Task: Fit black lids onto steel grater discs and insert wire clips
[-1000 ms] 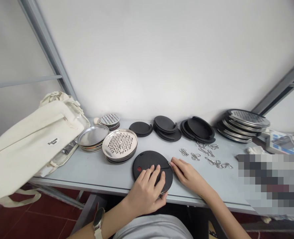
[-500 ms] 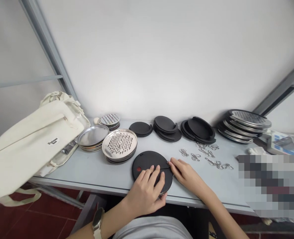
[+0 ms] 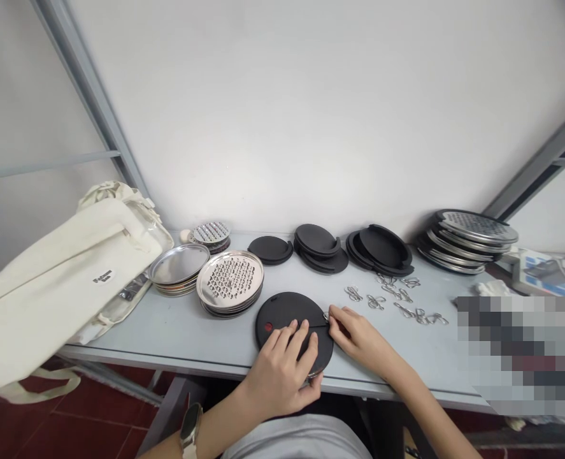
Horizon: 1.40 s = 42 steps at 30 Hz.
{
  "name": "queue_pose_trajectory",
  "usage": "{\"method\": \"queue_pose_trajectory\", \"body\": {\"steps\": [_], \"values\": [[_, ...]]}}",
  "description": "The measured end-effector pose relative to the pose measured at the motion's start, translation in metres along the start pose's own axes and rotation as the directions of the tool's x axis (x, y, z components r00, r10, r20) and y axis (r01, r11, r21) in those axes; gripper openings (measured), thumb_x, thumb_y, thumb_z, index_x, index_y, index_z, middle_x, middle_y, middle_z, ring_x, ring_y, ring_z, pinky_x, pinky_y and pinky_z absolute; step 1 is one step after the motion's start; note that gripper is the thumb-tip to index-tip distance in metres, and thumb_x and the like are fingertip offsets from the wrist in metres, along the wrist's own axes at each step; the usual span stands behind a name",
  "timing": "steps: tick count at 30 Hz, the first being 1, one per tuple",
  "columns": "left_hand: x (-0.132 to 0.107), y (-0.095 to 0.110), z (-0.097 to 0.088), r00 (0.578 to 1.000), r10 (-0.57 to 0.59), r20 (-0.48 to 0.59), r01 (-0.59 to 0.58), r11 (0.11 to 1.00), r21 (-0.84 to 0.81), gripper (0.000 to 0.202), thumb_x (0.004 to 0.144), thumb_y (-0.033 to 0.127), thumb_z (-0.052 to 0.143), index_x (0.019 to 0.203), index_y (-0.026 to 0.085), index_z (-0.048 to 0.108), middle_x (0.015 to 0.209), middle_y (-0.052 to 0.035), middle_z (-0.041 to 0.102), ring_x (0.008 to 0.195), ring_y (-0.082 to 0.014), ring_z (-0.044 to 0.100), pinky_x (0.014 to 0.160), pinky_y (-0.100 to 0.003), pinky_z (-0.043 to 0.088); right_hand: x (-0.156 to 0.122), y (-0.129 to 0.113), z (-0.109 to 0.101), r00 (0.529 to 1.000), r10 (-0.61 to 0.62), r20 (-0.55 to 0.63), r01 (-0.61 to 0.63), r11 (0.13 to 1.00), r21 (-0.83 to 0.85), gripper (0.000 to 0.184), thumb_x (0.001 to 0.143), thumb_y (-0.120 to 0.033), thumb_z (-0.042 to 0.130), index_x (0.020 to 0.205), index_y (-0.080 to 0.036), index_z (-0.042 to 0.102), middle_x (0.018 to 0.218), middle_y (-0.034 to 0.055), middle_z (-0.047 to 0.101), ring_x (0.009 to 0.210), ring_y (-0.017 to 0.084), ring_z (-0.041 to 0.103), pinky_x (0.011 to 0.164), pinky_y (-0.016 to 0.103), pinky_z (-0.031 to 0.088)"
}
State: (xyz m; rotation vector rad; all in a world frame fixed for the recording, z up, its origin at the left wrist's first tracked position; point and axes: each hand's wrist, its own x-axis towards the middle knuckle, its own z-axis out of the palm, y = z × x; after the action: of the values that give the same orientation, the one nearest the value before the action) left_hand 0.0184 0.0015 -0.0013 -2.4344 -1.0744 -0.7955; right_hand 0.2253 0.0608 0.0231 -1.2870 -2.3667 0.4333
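A person sits at a pale grey worktop (image 3: 177, 341) with both bare hands on a black round disc (image 3: 282, 310), which lies flat near the front edge. A small red dot marks the disc's left side, and a thin slot runs in from its right rim.

The left hand (image 3: 279, 373), with a watch (image 3: 190, 427) on its wrist, spreads its fingers (image 3: 301, 338) across the disc and seems to be pinning it steady. The right hand (image 3: 361, 338) comes in from the right, its fingers (image 3: 338, 312) narrowly pinched on a small metal piece (image 3: 326, 316) at the slot's outer end. The piece is too small to make out clearly.

Behind the disc are three stacks of black discs (image 3: 320, 245), laid out in a row. Behind and to its left are three stacks of steel plates, two of them perforated graters (image 3: 229, 279). A fourth steel stack (image 3: 468, 234) sits farther right. Right of the disc lie about eight loose wire puzzle pieces (image 3: 397, 296), set apart from one another, though the exact count is hard to tell. Far left, a cream canvas bag (image 3: 62, 280) slumps over the worktop's end.
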Motion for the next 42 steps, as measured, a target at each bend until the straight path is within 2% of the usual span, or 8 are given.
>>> {"method": "queue_pose_trajectory", "body": {"steps": [10, 27, 31, 36, 42], "values": [[-0.0006, -0.0001, 0.001, 1.0, 0.006, 0.009, -0.005, 1.0, -0.011, 0.05, 0.082, 0.035, 0.051, 0.126, 0.01, 0.056, 0.131, -0.0161, 0.055, 0.117, -0.0318, 0.053, 0.095, -0.04, 0.041, 0.0005, 0.0037, 0.0037, 1.0, 0.002, -0.006, -0.002, 0.997, 0.073, 0.021, 0.1, -0.027, 0.026, 0.082, -0.023, 0.036, 0.069, -0.0004, 0.048, 0.062, 0.018, 0.047, 0.061, 0.029, 0.037], [-0.0006, -0.0006, 0.0009, 1.0, 0.016, -0.001, -0.016, 1.0, -0.001, 0.05, 0.083, 0.035, 0.05, 0.125, 0.01, 0.057, 0.131, -0.0158, 0.055, 0.116, -0.0319, 0.053, 0.095, -0.04, 0.041, -0.0015, 0.0018, 0.0004, 0.997, -0.011, -0.079, 0.025, 0.985, 0.171, 0.022, 0.101, -0.029, 0.029, 0.084, -0.023, 0.04, 0.074, 0.0003, 0.049, 0.068, 0.018, 0.05, 0.066, 0.029, 0.04], [-0.0006, -0.0002, 0.0006, 1.0, 0.012, -0.005, -0.012, 1.0, 0.0, 0.049, 0.083, 0.035, 0.05, 0.125, 0.011, 0.057, 0.13, -0.0154, 0.056, 0.116, -0.0317, 0.053, 0.095, -0.04, 0.042, -0.0014, 0.0018, 0.0002, 0.993, -0.009, -0.116, 0.026, 0.988, 0.149, 0.024, 0.101, -0.028, 0.028, 0.079, -0.023, 0.036, 0.071, -0.0002, 0.046, 0.065, 0.018, 0.048, 0.063, 0.03, 0.039], [-0.0003, -0.0004, 0.0006, 1.0, 0.017, -0.005, -0.017, 1.0, 0.003, 0.049, 0.083, 0.035, 0.05, 0.125, 0.011, 0.057, 0.13, -0.0156, 0.056, 0.116, -0.0315, 0.053, 0.094, -0.04, 0.042, -0.0007, 0.0, -0.0035, 0.98, -0.058, -0.192, 0.083, 0.989, 0.125, 0.025, 0.101, -0.026, 0.027, 0.078, -0.023, 0.037, 0.077, 0.0018, 0.046, 0.072, 0.018, 0.048, 0.07, 0.031, 0.04], [0.0003, -0.0006, 0.0005, 1.0, 0.019, -0.001, -0.019, 1.0, 0.01, 0.049, 0.083, 0.035, 0.05, 0.125, 0.011, 0.057, 0.13, -0.0154, 0.056, 0.116, -0.0313, 0.053, 0.094, -0.039, 0.042, -0.0016, -0.0008, -0.0051, 0.99, -0.01, -0.142, 0.04, 0.977, 0.211, 0.025, 0.102, -0.029, 0.029, 0.081, -0.023, 0.042, 0.074, 0.0004, 0.049, 0.069, 0.017, 0.05, 0.068, 0.028, 0.041]]}}
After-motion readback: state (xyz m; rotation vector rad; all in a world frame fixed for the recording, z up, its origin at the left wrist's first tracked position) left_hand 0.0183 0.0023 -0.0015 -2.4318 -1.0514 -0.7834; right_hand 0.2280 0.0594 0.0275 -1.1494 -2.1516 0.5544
